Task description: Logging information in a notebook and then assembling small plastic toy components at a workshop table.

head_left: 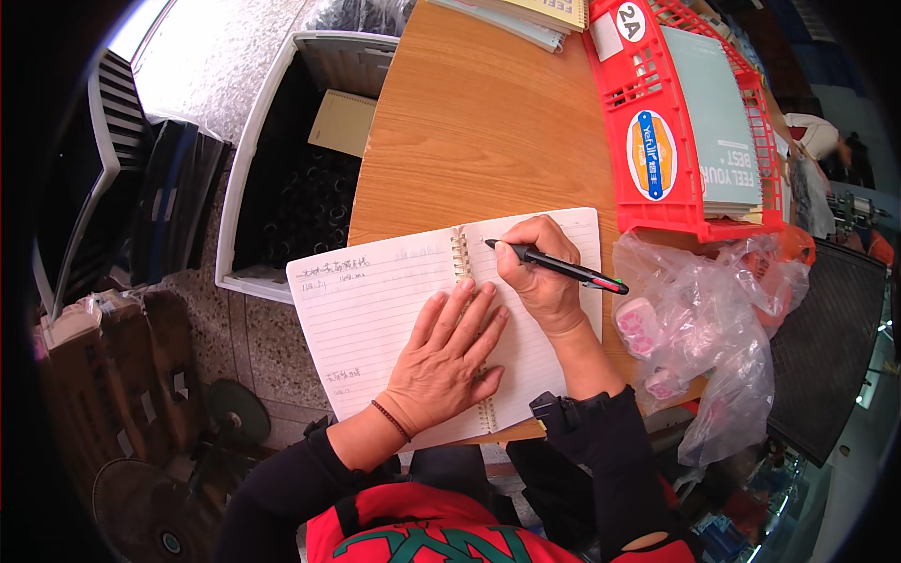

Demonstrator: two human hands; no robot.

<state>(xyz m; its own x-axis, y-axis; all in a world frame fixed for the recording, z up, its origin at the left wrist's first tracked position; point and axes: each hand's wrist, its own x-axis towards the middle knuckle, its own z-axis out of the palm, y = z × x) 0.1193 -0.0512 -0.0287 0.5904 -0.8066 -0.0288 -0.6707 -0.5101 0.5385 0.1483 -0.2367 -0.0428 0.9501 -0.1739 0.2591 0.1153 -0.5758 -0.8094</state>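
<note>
An open spiral notebook (352, 352) with lined white pages lies on the wooden table, its wire binding running down the middle. Handwriting shows on the left page near the top and lower down. My left hand (446, 352) rests flat across the binding, fingers stretched out over both pages. In my right hand (544, 277) is a black pen (568, 269), gripped between thumb and fingers. The pen's tip is at the upper part of the right page, close to the binding; whether it touches the paper I cannot tell.
A red plastic basket (631, 94) holding pale green notebooks (713, 113) stands at the right of the wooden table (479, 122). Clear plastic bags (718, 375) bunch below it. Left of the table is a white-rimmed bin (246, 159) with a notebook and dark rings inside. Cardboard boxes (117, 366) stand farther left.
</note>
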